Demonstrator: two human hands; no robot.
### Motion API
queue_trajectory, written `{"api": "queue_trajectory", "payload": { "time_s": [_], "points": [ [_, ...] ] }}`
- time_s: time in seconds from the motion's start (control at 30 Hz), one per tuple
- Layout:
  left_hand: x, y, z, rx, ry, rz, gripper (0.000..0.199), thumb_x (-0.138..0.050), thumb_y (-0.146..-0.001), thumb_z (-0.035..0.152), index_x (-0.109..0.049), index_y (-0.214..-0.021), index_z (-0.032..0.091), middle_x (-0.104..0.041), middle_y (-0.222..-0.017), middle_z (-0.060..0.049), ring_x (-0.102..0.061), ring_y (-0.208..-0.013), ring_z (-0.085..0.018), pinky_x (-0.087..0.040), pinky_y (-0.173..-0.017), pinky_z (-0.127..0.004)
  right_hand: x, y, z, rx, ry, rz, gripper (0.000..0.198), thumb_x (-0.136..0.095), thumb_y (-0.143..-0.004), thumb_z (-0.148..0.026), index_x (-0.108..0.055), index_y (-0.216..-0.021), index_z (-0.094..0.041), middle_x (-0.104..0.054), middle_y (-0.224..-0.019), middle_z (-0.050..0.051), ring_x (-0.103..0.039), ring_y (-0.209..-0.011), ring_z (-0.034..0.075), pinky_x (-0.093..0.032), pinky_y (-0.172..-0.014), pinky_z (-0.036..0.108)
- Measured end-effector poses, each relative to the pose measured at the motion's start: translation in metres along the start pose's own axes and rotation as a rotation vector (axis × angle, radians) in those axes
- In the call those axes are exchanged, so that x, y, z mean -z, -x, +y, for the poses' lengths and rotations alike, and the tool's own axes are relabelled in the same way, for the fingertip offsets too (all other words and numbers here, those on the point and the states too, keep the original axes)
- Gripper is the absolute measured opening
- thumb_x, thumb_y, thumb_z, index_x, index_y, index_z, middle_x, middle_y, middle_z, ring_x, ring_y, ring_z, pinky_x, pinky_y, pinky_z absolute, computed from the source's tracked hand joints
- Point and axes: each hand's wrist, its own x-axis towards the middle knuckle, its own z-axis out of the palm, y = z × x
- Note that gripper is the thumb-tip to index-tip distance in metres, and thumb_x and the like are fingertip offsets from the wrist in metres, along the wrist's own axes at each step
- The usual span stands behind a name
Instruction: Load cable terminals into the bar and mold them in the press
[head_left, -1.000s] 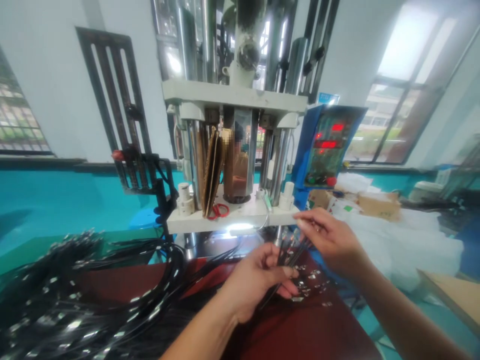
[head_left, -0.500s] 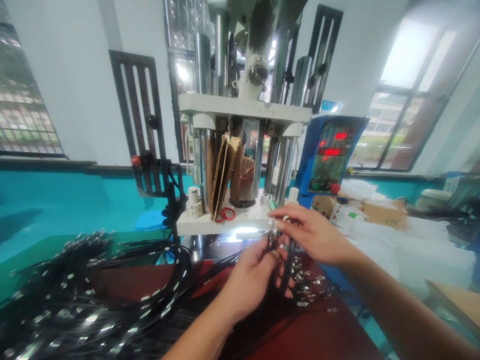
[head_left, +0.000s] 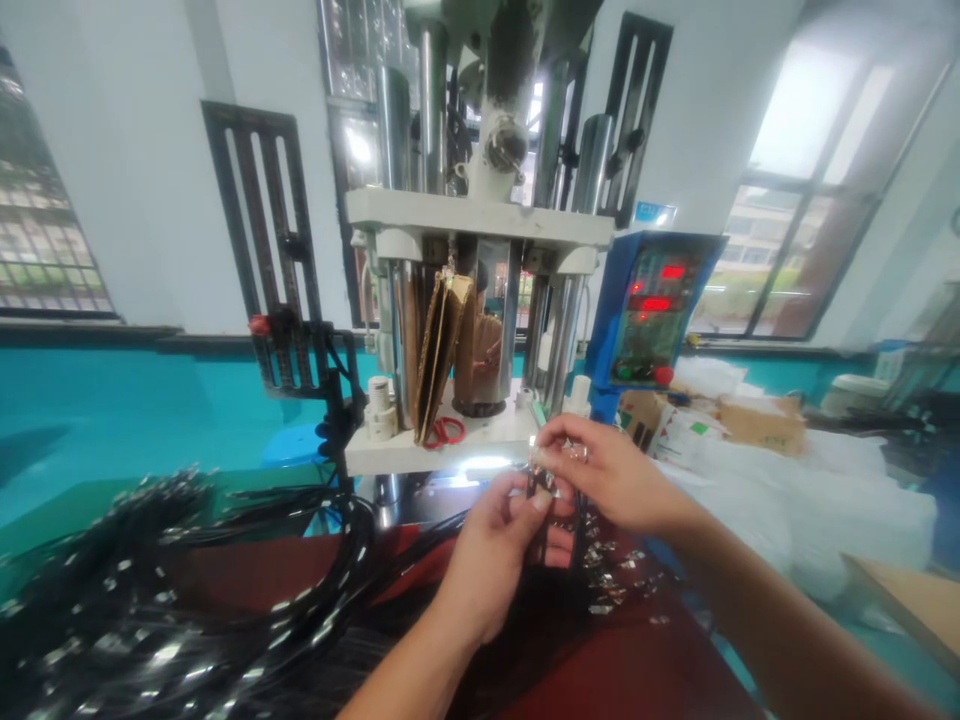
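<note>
My left hand [head_left: 495,545] is closed around black cables with shiny metal ends, thumb on top and the other fingers curled beneath. Close above it, my right hand [head_left: 611,475] pinches at a small metal cable end [head_left: 534,450] between thumb and fingertips. Exactly how the fingers meet the piece is too small to make out. More metal cable ends [head_left: 611,570] fan out below my right hand over the dark red tabletop [head_left: 630,660]. A large heap of black cables [head_left: 172,620] with bright metal tips covers the left side of the table.
A white press [head_left: 480,215] with steel columns stands just beyond my hands. Folded cardboard [head_left: 437,365] leans on its base beside red-handled scissors [head_left: 448,431]. A blue control box [head_left: 656,320] with lit red digits is at the right, near white sacks [head_left: 840,500] and cardboard boxes [head_left: 765,425].
My right hand has drawn its fingers in over the metal ends, nearer my left hand. The left fingers have shifted around the cables. The view has moved slightly to the right.
</note>
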Motion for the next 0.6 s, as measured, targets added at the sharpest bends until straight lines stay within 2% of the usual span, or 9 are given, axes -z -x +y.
{"api": "queue_trajectory", "payload": {
  "time_s": [0.13,0.23,0.33,0.47,0.6],
  "points": [
    [0.002,-0.003,0.001,-0.007,-0.012,0.07,0.025,-0.065,-0.082,0.031,-0.05,-0.097,0.016,-0.064,-0.09,-0.005,-0.065,-0.068,-0.015,-0.055,-0.066,-0.032,-0.003,-0.001,0.009,0.002,-0.054,0.026,0.028,-0.057,-0.088,-0.03,-0.054,-0.116,-0.031,-0.054,-0.081,-0.003,-0.057,-0.057,0.011,-0.048,-0.056,0.026],
    [0.001,-0.005,0.002,0.015,-0.021,0.078,0.029,-0.07,-0.078,0.03,-0.051,-0.094,0.015,-0.064,-0.085,-0.005,-0.065,-0.065,-0.016,-0.055,-0.062,-0.031,-0.005,0.0,0.011,0.003,-0.068,0.021,0.029,-0.056,-0.088,-0.03,-0.057,-0.117,-0.032,-0.054,-0.086,-0.003,-0.055,-0.057,0.01,-0.048,-0.055,0.026],
    [0.0,-0.008,0.0,0.036,-0.015,0.071,0.029,-0.071,-0.077,0.028,-0.051,-0.092,0.014,-0.063,-0.078,-0.003,-0.064,-0.062,-0.016,-0.055,-0.059,-0.03,-0.01,0.0,0.009,-0.02,-0.057,0.026,0.028,-0.06,-0.085,-0.031,-0.059,-0.113,-0.029,-0.058,-0.086,-0.002,-0.059,-0.06,0.012,-0.05,-0.055,0.026],
    [0.005,-0.011,-0.004,0.053,-0.003,0.043,0.025,-0.069,-0.079,0.022,-0.052,-0.094,0.012,-0.063,-0.073,-0.003,-0.063,-0.058,-0.015,-0.054,-0.056,-0.029,-0.019,0.0,0.01,-0.092,-0.049,0.032,0.043,-0.068,-0.078,-0.031,-0.055,-0.119,-0.028,-0.065,-0.083,0.0,-0.062,-0.057,0.015,-0.051,-0.05,0.027],
    [0.012,-0.01,-0.004,0.077,0.095,-0.037,0.02,-0.066,-0.081,0.02,-0.055,-0.096,0.012,-0.065,-0.078,-0.006,-0.066,-0.07,-0.016,-0.054,-0.068,-0.028,-0.025,0.0,0.019,-0.143,-0.162,-0.019,0.05,-0.059,-0.083,-0.028,-0.045,-0.131,-0.031,-0.063,-0.068,-0.003,-0.062,-0.044,0.016,-0.049,-0.038,0.027]
  ]
}}
